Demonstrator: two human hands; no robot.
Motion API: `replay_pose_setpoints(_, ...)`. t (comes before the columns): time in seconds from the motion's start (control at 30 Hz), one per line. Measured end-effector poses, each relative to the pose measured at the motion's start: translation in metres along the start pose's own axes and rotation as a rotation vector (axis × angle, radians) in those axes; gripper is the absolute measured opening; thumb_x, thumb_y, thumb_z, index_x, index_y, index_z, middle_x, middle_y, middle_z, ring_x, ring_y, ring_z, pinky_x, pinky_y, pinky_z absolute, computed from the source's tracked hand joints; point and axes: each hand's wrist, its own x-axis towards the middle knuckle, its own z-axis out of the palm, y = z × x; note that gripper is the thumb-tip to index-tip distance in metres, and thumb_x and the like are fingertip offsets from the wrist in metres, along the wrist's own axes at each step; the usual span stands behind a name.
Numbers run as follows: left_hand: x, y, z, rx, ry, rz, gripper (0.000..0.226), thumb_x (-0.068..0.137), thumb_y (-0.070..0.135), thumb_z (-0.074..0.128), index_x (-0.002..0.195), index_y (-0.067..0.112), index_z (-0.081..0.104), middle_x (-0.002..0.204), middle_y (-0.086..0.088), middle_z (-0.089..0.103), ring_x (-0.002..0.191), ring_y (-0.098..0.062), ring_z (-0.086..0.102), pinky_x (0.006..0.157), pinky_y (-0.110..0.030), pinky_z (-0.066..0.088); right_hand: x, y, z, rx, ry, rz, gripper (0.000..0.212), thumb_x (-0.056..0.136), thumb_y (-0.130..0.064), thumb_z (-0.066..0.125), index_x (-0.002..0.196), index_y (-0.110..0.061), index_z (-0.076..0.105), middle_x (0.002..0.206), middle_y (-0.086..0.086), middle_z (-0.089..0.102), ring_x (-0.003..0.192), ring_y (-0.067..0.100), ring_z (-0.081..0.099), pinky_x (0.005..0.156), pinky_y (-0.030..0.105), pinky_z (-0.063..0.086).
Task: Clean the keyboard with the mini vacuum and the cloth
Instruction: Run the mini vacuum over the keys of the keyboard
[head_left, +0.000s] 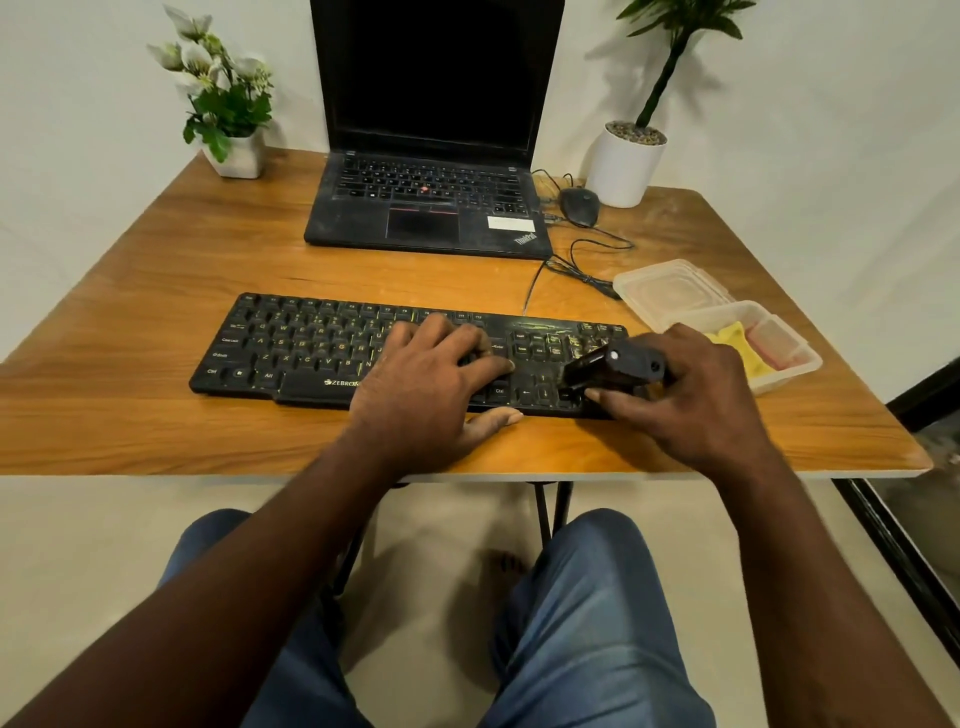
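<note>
Risks first. The mini vacuum (618, 366) sits low over the right end of the keyboard (291, 348). If its head drags hard across the keys, it could catch a keycap edge and lift it. The head itself is blurred, so whether it touches the keys cannot be told.

The keyboard could also skid on the smooth table (156, 291) if the left hand (426, 374) eases off. That hand looks like the only thing pinning it.

The right hand (696, 400) works just beside the plastic container (800, 371), which stands near the table's right edge. A wide sweep of the wrist could shove it off, and the yellow cloth (735, 345) lying inside would go with it.

The keyboard's cable (535, 291) trails back toward the laptop, so a tug on the board could pull it taut.

Fingers next. The left hand lies flat on the middle-right keys with its fingers (488, 364) straight and spread, gripping nothing, and the thumb rests on the table at the keyboard's front edge.

The right hand's fingers are curled round the vacuum body — a firm wrap, with the thumb underneath at the near side. The vacuum pokes out leftward from that fist, over the arrow-key and number-pad area and well clear of the left fingertips.

The cloth lies untouched — the wiping step is not yet begun.
</note>
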Motion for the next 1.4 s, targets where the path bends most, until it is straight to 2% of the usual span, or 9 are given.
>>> replay_pose_setpoints(0.2, -0.001, -0.001, 0.004, -0.023, 0.038, 0.003, 0.065, 0.090, 0.075, 0.040, 0.136, 0.032, 0.059, 0.131, 0.002, 0.057, 0.117, -0.022, 0.044, 0.095, -0.045, 0.040, -0.002, -0.040, 0.039, 0.092, 0.044, -0.211, 0.047, 0.069, -0.021, 0.091, 0.114, -0.015, 0.077, 0.096, -0.005, 0.068, 0.086, 0.019, 0.062, 0.066, 0.035, 0.055)
replay_pose_setpoints(0.47, 0.000, -0.001, 0.004, -0.009, 0.048, -0.011, 0.068, 0.093, 0.078, 0.034, 0.139, 0.035, 0.059, 0.132, 0.001, 0.058, 0.117, -0.023, 0.046, 0.094, -0.045, 0.041, -0.003, 0.005, -0.001, -0.036, 0.035, 0.008, 0.046, 0.073, -0.047, 0.084, 0.112, -0.024, 0.077, 0.094, 0.000, 0.065, 0.084, 0.011, 0.057, 0.068, 0.009, 0.039)
replay_pose_setpoints(0.6, 0.000, -0.001, 0.005, -0.010, 0.048, -0.004, 0.068, 0.092, 0.078, 0.034, 0.139, 0.035, 0.059, 0.132, 0.003, 0.057, 0.118, -0.022, 0.046, 0.094, -0.045, 0.040, 0.008, -0.016, 0.001, 0.136, 0.035, 0.095, 0.032, 0.078, -0.045, 0.084, 0.104, -0.031, 0.073, 0.091, -0.008, 0.069, 0.084, 0.008, 0.065, 0.068, 0.025, 0.052)
replay_pose_setpoints(0.7, 0.000, -0.002, 0.005, -0.014, 0.055, -0.006, 0.069, 0.092, 0.077, 0.036, 0.140, 0.034, 0.058, 0.132, 0.003, 0.057, 0.119, -0.021, 0.045, 0.094, -0.044, 0.039, 0.027, -0.033, 0.007, 0.186, -0.069, 0.082, 0.033, 0.079, -0.036, 0.087, 0.107, -0.037, 0.070, 0.091, -0.022, 0.068, 0.085, -0.003, 0.066, 0.067, 0.016, 0.050)
replay_pose_setpoints(0.8, -0.001, -0.001, 0.005, -0.012, 0.068, -0.010, 0.071, 0.092, 0.077, 0.036, 0.141, 0.031, 0.057, 0.132, 0.004, 0.058, 0.118, -0.021, 0.045, 0.092, -0.044, 0.039, 0.046, -0.038, 0.008, 0.124, -0.231, 0.102, 0.041, 0.077, -0.036, 0.089, 0.115, -0.030, 0.074, 0.094, -0.018, 0.071, 0.088, 0.004, 0.069, 0.072, 0.021, 0.055)
replay_pose_setpoints(0.9, -0.001, -0.001, 0.006, -0.002, 0.069, -0.010, 0.071, 0.093, 0.078, 0.035, 0.141, 0.031, 0.057, 0.131, 0.004, 0.058, 0.117, -0.021, 0.045, 0.093, -0.044, 0.039, 0.065, -0.035, 0.003, -0.139, -0.176, 0.147, 0.048, 0.077, -0.047, 0.087, 0.119, -0.027, 0.074, 0.095, -0.005, 0.075, 0.085, 0.015, 0.068, 0.072, 0.035, 0.056)
replay_pose_setpoints(1.07, 0.000, -0.002, 0.008, 0.004, 0.080, -0.010, 0.070, 0.092, 0.078, 0.037, 0.140, 0.031, 0.058, 0.131, 0.003, 0.058, 0.116, -0.021, 0.045, 0.093, -0.044, 0.039, 0.060, -0.044, 0.006, 0.110, -0.325, 0.130, 0.035, 0.076, -0.038, 0.090, 0.107, -0.031, 0.073, 0.086, -0.016, 0.072, 0.077, -0.004, 0.068, 0.061, 0.012, 0.049)
replay_pose_setpoints(1.23, 0.000, -0.002, 0.007, 0.006, 0.090, -0.004, 0.069, 0.092, 0.077, 0.038, 0.138, 0.030, 0.058, 0.130, 0.003, 0.058, 0.115, -0.022, 0.046, 0.092, -0.044, 0.040, 0.069, -0.041, 0.005, -0.211, -0.166, 0.170, 0.050, 0.078, -0.052, 0.084, 0.120, -0.026, 0.073, 0.090, -0.006, 0.073, 0.084, 0.016, 0.067, 0.068, 0.033, 0.053)
replay_pose_setpoints(1.4, 0.000, -0.003, 0.007, 0.013, 0.080, -0.005, 0.069, 0.093, 0.077, 0.037, 0.140, 0.032, 0.058, 0.130, 0.002, 0.057, 0.115, -0.023, 0.046, 0.092, -0.045, 0.040, 0.060, -0.049, 0.001, 0.018, -0.300, 0.132, 0.043, 0.076, -0.040, 0.089, 0.116, -0.030, 0.073, 0.098, -0.007, 0.077, 0.089, 0.010, 0.070, 0.075, 0.031, 0.059)
